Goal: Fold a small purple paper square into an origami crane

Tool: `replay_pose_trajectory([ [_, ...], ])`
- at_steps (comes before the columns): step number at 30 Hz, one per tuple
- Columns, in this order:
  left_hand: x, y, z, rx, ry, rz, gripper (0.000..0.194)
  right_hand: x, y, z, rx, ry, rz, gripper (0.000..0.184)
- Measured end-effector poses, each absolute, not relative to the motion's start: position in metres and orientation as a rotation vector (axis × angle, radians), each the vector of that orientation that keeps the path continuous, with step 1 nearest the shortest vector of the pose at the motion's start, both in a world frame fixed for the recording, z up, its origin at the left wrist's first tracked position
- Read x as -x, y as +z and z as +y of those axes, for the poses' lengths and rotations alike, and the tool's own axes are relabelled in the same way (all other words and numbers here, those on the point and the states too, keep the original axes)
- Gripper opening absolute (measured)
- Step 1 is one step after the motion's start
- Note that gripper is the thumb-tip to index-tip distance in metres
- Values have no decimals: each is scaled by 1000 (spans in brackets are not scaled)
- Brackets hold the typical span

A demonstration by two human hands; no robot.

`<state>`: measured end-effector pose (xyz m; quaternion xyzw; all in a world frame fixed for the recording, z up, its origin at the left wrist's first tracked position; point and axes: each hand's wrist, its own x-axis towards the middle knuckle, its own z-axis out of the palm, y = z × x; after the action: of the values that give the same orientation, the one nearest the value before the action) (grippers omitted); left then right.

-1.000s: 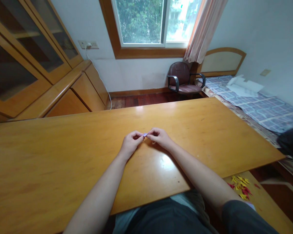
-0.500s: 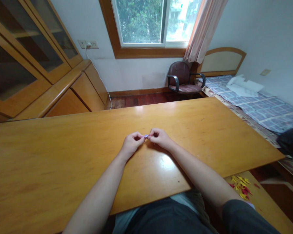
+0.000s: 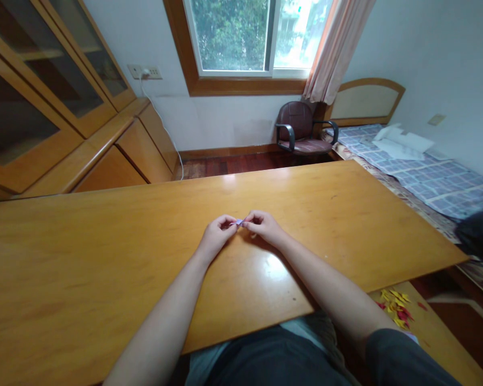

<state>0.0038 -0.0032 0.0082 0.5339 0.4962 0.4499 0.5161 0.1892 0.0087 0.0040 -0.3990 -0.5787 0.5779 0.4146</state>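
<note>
A small folded piece of purple paper [image 3: 239,222] is pinched between my two hands, just above the wooden table [image 3: 104,257]. My left hand [image 3: 218,234] grips its left end with thumb and fingertips. The right end is held the same way by my right hand [image 3: 263,227]. Fingertips cover much of the paper, so its exact folded shape cannot be made out.
Yellow and red folded paper pieces [image 3: 396,305] lie on a lower wooden surface [image 3: 446,338] at the lower right. Beyond the table stand an armchair [image 3: 300,128], a bed [image 3: 418,171] and a glass-door cabinet [image 3: 64,96].
Both hands keep their pinch on the purple paper. The paper has tilted slightly and shows a little more of its surface; otherwise the hands have hardly moved.
</note>
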Motion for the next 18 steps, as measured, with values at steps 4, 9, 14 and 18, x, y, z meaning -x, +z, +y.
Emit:
replay_pose_trajectory([
  [4, -5, 9, -4, -1314, 1086, 1198, 23, -189, 4, 9, 996, 1460, -1447, 30],
  [9, -4, 6, -3, -1332, 1079, 1215, 25, -188, 6, 8, 1000, 1450, -1461, 29],
  [14, -3, 5, -3, -1310, 1054, 1172, 29, -191, 6, 9, 983, 1512, -1431, 28],
  [18, -3, 4, -3, -1311, 1045, 1144, 28, -192, 4, 10, 938, 1555, -1413, 27],
])
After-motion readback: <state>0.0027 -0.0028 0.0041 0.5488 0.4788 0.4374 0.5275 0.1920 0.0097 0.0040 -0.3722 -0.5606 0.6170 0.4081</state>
